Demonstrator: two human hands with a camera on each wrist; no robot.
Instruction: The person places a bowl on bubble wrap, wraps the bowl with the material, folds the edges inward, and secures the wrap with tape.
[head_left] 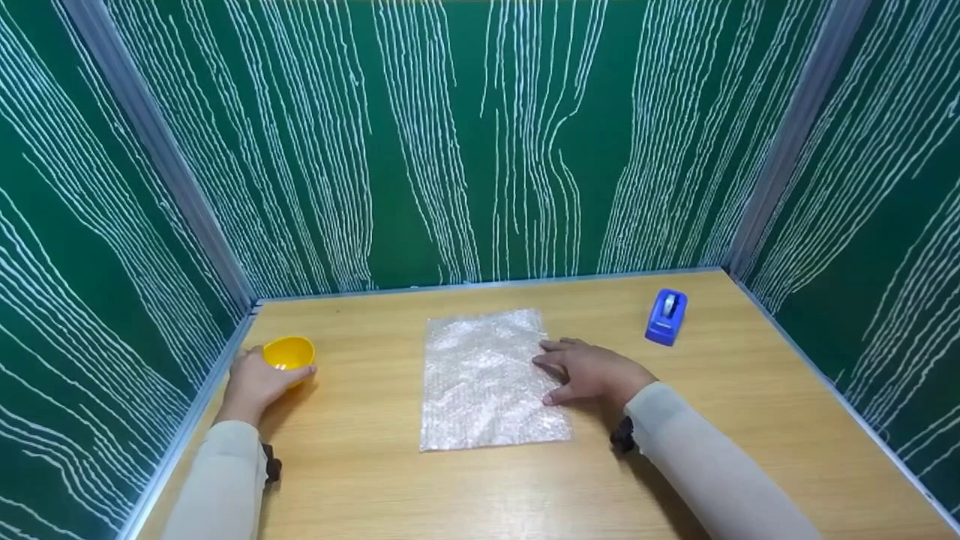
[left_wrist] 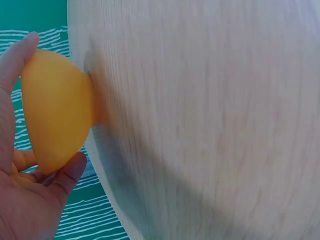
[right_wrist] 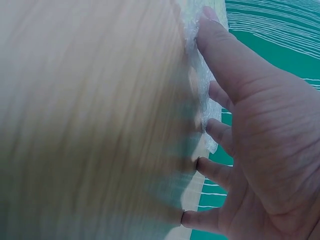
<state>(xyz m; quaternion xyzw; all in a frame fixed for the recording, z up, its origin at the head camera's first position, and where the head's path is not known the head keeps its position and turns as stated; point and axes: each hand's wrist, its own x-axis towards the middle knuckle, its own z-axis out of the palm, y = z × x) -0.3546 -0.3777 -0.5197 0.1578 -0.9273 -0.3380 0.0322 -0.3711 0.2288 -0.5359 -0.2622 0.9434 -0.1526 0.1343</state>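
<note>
At the left of the table, my left hand (head_left: 255,380) grips a small yellow bowl (head_left: 291,351) by its sides, thumb at the near rim and fingers across from it. The left wrist view shows the bowl (left_wrist: 57,107) from outside, its foot at or very close to the wood. A sheet of clear bubble wrap (head_left: 487,382) lies flat in the middle. My right hand (head_left: 592,371) rests with spread fingers along the sheet's right edge. In the right wrist view the thumb and some fingertips touch the bubble wrap (right_wrist: 204,75), while the lower fingers meet the table.
A blue tape dispenser (head_left: 666,316) stands at the back right of the wooden table (head_left: 360,487). Green panels (head_left: 525,150) with wavy white lines enclose the table at the back and both sides, joined by grey metal posts (head_left: 161,150).
</note>
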